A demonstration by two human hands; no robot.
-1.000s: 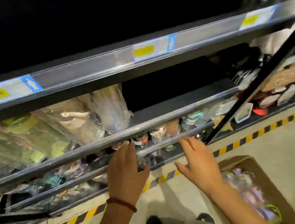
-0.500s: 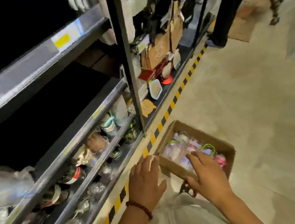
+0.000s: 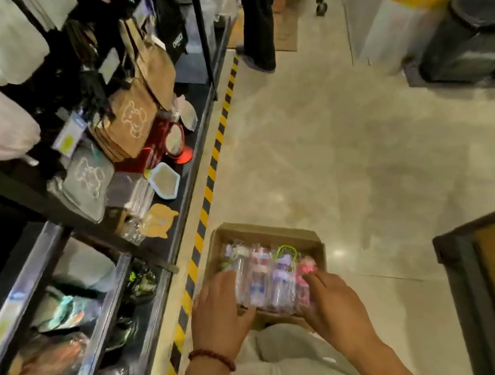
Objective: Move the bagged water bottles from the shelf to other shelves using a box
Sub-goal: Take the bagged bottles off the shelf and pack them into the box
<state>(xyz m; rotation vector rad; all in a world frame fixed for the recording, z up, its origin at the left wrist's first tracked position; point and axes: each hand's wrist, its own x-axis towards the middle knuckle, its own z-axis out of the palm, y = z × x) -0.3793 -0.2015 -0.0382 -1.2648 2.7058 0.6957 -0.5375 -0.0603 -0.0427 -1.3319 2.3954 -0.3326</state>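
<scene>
Cardboard box [image 3: 309, 242] holds 4 bagged bottles [image 3: 266, 278]; 2 hands [image 3: 221, 312] touch it.

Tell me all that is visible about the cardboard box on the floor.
The cardboard box is brown, open-topped, and sits on the pale floor beside the striped tape. Bagged bottles lie in a row inside. The left hand rests at its near left corner; the right hand meets its near right edge.
</scene>
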